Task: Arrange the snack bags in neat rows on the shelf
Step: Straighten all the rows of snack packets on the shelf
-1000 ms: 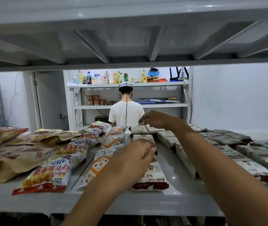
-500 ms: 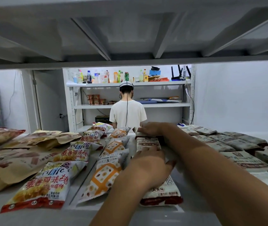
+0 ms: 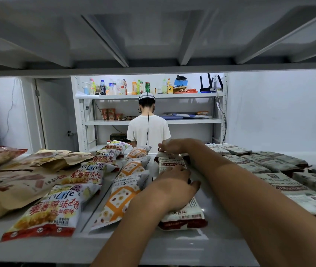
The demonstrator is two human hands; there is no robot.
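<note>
Snack bags lie in rows running front to back on the white shelf. My left hand lies palm down on the middle row of white-and-maroon bags, pressing the near bag, with its fingertips at the second bag. My right hand reaches to the far end of the same row and rests its fingers on the rearmost bag there. Left of this row runs a row of orange-and-white bags, then a row of red-and-white bags.
Brown paper bags are piled loosely at the left. Grey-white bags fill rows on the right under my right forearm. The upper shelf's underside hangs low overhead. A person in a white shirt stands behind at another rack.
My view has moved closer and lower to the shelf. My right hand has dropped onto the rearmost bag, and my left hand has slid forward along the middle row.
</note>
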